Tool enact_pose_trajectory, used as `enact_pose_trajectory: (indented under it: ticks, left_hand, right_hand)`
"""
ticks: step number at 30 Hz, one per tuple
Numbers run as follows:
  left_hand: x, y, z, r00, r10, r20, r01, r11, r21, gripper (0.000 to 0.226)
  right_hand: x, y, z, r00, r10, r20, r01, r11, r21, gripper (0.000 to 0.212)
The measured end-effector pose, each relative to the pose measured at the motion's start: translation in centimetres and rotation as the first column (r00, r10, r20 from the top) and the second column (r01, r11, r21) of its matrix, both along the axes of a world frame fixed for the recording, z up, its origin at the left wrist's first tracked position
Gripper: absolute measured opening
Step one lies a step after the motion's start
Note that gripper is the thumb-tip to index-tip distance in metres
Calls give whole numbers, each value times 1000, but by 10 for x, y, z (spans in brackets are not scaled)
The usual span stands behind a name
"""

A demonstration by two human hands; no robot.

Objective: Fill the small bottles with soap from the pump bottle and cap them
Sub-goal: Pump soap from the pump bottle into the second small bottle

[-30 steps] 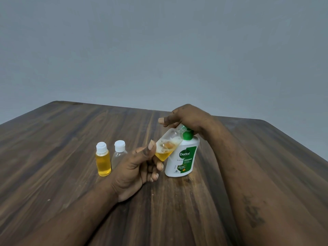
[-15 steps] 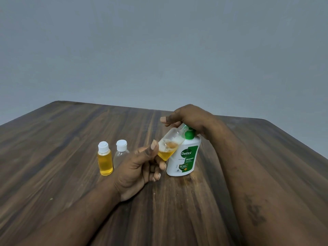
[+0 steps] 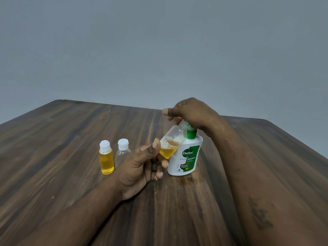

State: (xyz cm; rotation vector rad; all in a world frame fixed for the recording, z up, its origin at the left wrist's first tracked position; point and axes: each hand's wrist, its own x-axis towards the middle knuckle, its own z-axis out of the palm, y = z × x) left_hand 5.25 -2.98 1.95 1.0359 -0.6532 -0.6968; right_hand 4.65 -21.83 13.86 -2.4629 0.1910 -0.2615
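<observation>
Head view, 1 dark wooden table (image 3: 71, 125) before a plain grey wall (image 3: 159, 50).

Item 1: pump bottle (image 3: 186, 157), white with a green label and green collar, standing on the table right of centre. The right hand (image 3: 190, 112) lies over the pump head with its fingers bent down around it. The pump head itself is hidden.

Item 2: open small bottle (image 3: 171, 141), clear and uncapped, tilted with its neck up against the green collar under the right hand. It is about 1 third full of amber soap with foam on top. The left hand (image 3: 140, 166) pinches its lower end between thumb and curled fingers.

Item 3: filled small bottle (image 3: 106, 158), white cap, amber soap, upright at the left.

Item 4: empty small bottle (image 3: 122, 150), clear, white cap, upright just beside item 3 and partly behind the left hand.
</observation>
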Motion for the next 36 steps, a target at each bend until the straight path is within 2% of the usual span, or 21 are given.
enact_pose_trajectory:
  ticks: [2,4,7,11,13,16,18,20,29,32,34,36]
  left_hand:
    - [0,0,0,1000,9,-7,-9,1000,15,51]
    - [0,0,0,1000,13,-14,-13,1000,15,52]
    - [1,0,0,1000,14,-11,-14,1000,5,51]
    - [1,-1,-1,1000,3,-1,-3,1000,-11,51]
    - [2,0,-1,1000,6,-1,-6,1000,-9,53]
    - [4,0,-3,1000,22,-7,-22,1000,2,55]
    - [3,0,-3,1000,20,-8,-20,1000,16,54]
    - [3,0,-2,1000,18,-18,-17,1000,17,54]
    - [1,-1,-1,1000,-12,-2,12,1000,-12,53]
    - [1,0,0,1000,-1,-9,1,1000,-7,52]
    - [1,0,0,1000,12,-13,-12,1000,5,52]
    - [0,-1,-1,1000,12,-17,-11,1000,13,52]
  right_hand:
    - [1,-3,-5,993,-8,-116,17,997,78,40]
    - [1,-6,-7,990,-3,-142,19,994,110,39]
    - [1,-5,-3,998,7,-66,-1,997,81,40]
    - [1,-1,2,989,-39,140,37,999,13,41]
    - [1,0,3,988,-38,151,38,999,2,40]
    - [2,-2,0,1000,-11,7,11,1000,-6,42]
    - [3,-4,-5,994,-26,-104,33,997,70,41]
    - [3,-5,-7,992,-25,-127,39,993,110,41]
    - [-2,1,5,994,-24,107,27,999,-29,45]
    - [-2,1,3,1000,6,15,-6,1000,-3,42]
    - [-1,-2,-2,996,0,-92,7,997,77,40]
    - [0,-4,-6,991,1,-130,20,987,160,37]
